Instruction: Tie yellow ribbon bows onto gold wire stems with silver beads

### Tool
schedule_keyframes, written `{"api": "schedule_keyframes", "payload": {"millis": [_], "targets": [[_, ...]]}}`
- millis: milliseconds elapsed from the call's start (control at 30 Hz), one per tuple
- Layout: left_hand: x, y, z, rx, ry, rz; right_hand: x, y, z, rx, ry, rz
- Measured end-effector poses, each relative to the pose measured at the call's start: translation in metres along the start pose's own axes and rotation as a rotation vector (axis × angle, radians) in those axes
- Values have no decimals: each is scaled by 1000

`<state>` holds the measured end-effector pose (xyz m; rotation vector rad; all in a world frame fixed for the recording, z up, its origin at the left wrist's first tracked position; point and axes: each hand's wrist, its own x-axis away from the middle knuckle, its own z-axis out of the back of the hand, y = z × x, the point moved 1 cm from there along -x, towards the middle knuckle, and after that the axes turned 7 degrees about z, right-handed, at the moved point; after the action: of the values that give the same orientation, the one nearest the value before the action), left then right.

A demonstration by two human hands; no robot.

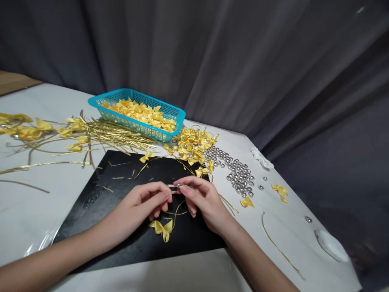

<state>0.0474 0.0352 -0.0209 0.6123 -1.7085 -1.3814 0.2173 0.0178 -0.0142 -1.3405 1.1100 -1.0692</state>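
Over the black mat (194, 243), in the head view: pinching a silver bead (179, 185) with the right hand (200, 196), just beside the left hand (150, 198), grip there impossible to tell. Below both, nearer the left, spread sideways: yellow bow (162, 230). Room rightward on the mat; counter (182, 275) past the near edge.

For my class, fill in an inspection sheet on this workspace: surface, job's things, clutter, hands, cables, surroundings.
Surface: white table, black mat on it.
Job's things: yellow bows in and around a blue basket; gold cords; silver beads.
Clutter: scraps on the mat; crumpled white item near the table edge.
Hands: right hand pinches a bead; left hand close by, grip unclear.
Cables: nothing seen.
Surroundings: dark curtain behind.
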Motion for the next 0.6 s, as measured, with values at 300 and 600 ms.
{"api": "schedule_keyframes", "payload": {"millis": [300, 600], "targets": [[1, -2, 1, -7, -2, -8, 1, 0, -1, -34, 62, 5], [2, -2, 1, -28, -8, -1, 2, 2, -2, -115, 87, -4]]}}
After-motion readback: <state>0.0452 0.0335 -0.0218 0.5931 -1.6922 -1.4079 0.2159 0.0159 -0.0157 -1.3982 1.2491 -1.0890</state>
